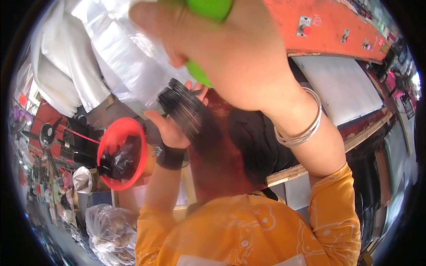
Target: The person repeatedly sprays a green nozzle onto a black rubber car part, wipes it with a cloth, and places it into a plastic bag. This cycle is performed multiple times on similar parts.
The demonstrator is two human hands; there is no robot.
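My right hand [235, 53] is raised close to the camera and slightly blurred. Its fingers are wrapped around a bright green object [211, 6], which shows above and below the hand; its kind cannot be made out. Lower and to the left, my left hand [173, 132] is palm up under a fanned stack of thin black strips [181, 106], with the thumb at the near side and fingertips showing beyond. The lower end of the stack is smeared by motion. A heap of black sheet pieces [262, 142] lies right of it on the dark red table [213, 175].
A red bucket [144, 146] with black plastic in it stands left of the table. Behind are clear plastic sheeting [128, 53] and an orange machine [328, 31] with red buttons. A pale board [341, 86] lies at the right; a wooden edge [288, 175] borders the table.
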